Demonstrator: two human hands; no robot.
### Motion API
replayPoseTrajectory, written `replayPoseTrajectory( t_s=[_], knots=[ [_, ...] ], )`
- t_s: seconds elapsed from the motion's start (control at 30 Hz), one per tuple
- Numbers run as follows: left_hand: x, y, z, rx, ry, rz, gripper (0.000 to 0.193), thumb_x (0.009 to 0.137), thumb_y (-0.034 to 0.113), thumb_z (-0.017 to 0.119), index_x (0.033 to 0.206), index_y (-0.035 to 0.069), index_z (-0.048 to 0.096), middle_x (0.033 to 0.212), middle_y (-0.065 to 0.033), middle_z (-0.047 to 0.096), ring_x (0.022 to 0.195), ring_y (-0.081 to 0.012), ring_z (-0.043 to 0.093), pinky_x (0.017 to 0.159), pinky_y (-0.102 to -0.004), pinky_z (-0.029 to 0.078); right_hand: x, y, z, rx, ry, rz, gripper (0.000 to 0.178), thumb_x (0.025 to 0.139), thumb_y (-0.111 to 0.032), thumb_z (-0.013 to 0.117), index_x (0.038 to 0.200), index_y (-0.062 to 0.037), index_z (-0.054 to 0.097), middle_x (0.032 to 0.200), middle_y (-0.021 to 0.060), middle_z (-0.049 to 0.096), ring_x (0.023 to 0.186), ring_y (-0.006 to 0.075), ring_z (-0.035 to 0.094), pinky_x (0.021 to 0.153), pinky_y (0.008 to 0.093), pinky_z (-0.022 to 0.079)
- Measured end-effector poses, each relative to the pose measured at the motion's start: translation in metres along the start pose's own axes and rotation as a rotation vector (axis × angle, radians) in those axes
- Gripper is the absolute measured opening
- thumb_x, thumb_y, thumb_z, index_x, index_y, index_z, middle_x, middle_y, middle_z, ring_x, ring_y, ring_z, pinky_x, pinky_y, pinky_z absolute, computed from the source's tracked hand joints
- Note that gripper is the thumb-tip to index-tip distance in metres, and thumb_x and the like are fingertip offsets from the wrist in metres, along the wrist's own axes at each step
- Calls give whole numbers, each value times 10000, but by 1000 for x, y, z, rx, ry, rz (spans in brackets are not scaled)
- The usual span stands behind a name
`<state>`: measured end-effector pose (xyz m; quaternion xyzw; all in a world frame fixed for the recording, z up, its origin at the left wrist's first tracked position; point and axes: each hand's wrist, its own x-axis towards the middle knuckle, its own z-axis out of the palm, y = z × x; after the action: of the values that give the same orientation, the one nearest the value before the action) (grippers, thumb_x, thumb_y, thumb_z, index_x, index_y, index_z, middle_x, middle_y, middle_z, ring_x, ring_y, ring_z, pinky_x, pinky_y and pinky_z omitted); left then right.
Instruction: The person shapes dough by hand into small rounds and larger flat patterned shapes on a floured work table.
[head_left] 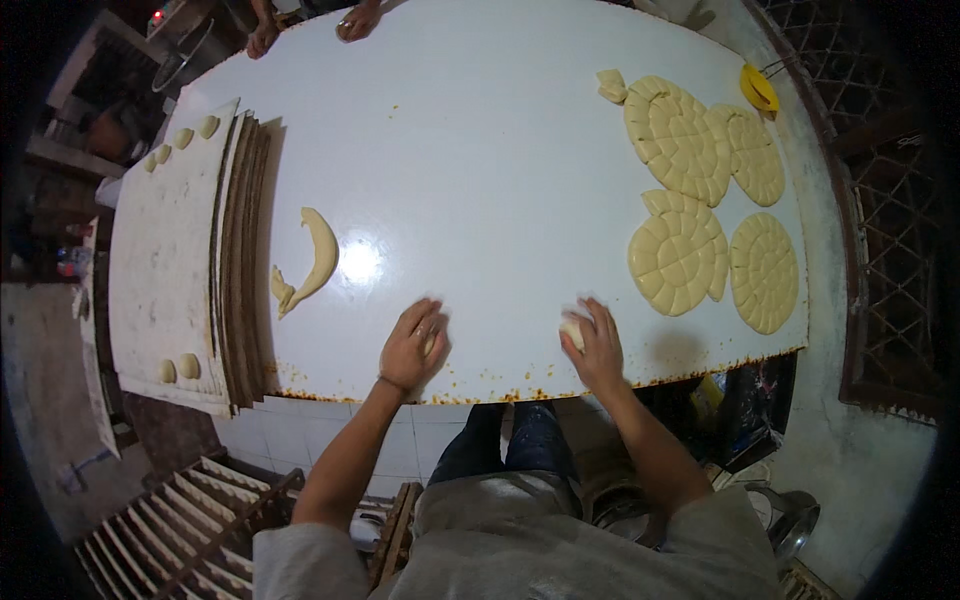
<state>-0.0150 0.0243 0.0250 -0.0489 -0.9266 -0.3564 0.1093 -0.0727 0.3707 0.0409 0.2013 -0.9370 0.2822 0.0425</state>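
Note:
Near the front edge of the white table (480,220), my left hand (408,348) curls around a small dough ball (430,344), which shows only in part between thumb and fingers. My right hand (599,350) is cupped over another dough ball (573,333) against the tabletop, a forearm's width or more to the right. Both balls are pale and mostly covered by the fingers. Beyond my left hand lies a curved strip of dough (322,250) with a twisted scrap end. Scored dough rounds (678,255) rest to the right of my right hand.
A stack of boards (165,270) stands at the table's left, with several dough balls (183,138) on top. A yellow dish-like tool (759,90) sits at the far right corner. Another person's hands (357,22) rest at the far edge. A slatted wooden rack (190,520) is below left.

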Motion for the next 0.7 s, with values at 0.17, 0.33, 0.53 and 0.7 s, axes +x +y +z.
replayPoseTrajectory(
  t_s=[0.17,0.33,0.53,0.7],
  knots=[
    [-13,26,13,-7,-170,179,335,929,97,729,1261,50,720,1367,-154,682,1312,-336,615,1129,-443,491,-13,-42,52,113,-127,-99,352,995,-167,707,1328,-50,707,1376,148,678,1373,370,563,1167,476,434],
    [6,9,-14,13,-67,-21,265,927,66,726,1191,47,745,1310,-140,707,1269,-358,637,1097,-450,516,-21,3,15,28,50,190,392,971,-147,729,1351,-62,682,1340,158,674,1329,390,566,1155,514,440],
    [-28,5,8,-25,-170,119,274,952,90,709,1224,73,739,1323,-139,701,1336,-347,602,1145,-437,485,-45,-22,43,115,-83,-48,376,971,-102,719,1341,-41,689,1345,147,669,1360,386,552,1171,496,434],
    [11,1,-8,2,-100,109,262,956,92,718,1216,78,743,1311,-122,711,1317,-336,621,1141,-441,493,11,-8,15,3,96,77,383,1009,-175,686,1360,-25,659,1376,161,649,1358,402,543,1213,514,372]
  ],
)
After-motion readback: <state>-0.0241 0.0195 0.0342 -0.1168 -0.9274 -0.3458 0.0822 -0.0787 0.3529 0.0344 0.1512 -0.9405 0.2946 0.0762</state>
